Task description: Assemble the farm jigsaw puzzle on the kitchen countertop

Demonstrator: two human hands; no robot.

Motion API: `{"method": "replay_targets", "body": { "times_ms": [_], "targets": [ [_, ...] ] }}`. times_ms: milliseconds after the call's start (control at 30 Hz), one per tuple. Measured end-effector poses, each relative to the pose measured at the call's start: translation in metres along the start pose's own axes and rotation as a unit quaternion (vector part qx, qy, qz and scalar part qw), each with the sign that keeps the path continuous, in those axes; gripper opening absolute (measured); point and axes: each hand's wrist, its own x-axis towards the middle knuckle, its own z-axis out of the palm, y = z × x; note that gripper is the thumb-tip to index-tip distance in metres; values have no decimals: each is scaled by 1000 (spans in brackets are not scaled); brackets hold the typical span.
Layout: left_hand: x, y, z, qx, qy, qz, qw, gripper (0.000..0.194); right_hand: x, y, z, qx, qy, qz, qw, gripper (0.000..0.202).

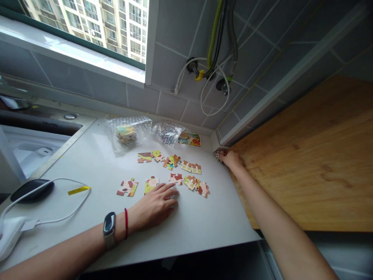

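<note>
My left hand (159, 200) lies palm down on the white counter with its fingers stretched out and apart. Its knuckles are close to a yellow-and-pink jigsaw piece (150, 184), and a brown-and-pink piece (175, 179) lies just beyond the fingertips. At the counter's right end, my right hand (232, 159) has its fingers on a small stack of puzzle pieces (220, 156) in the corner by the wall; part of the grip is hidden. Other loose pieces spread in two rough rows, among them a cow-patterned piece (127, 187) and a joined pair (191, 167).
Clear plastic bags, one with puzzle pieces (126, 134) and another (167, 132), lie at the back beside a picture card (190, 139). A white cable (71, 212) and a black mouse-like object (32, 190) are left. A wooden board (305, 163) borders the right.
</note>
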Motion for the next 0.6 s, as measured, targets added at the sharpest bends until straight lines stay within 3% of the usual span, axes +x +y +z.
{"method": "replay_targets", "body": {
  "times_ms": [200,367,600],
  "targets": [
    [-1,4,1,-16,21,-8,1000,16,-6,-6,-22,-25,-34,21,999,44],
    [1,6,-1,-5,-3,-12,1000,11,-33,-10,-37,-44,-30,-5,999,40],
    [1,3,-1,13,-15,-19,1000,7,-92,-16,-12,-64,-93,-129,985,43]
  ]
}}
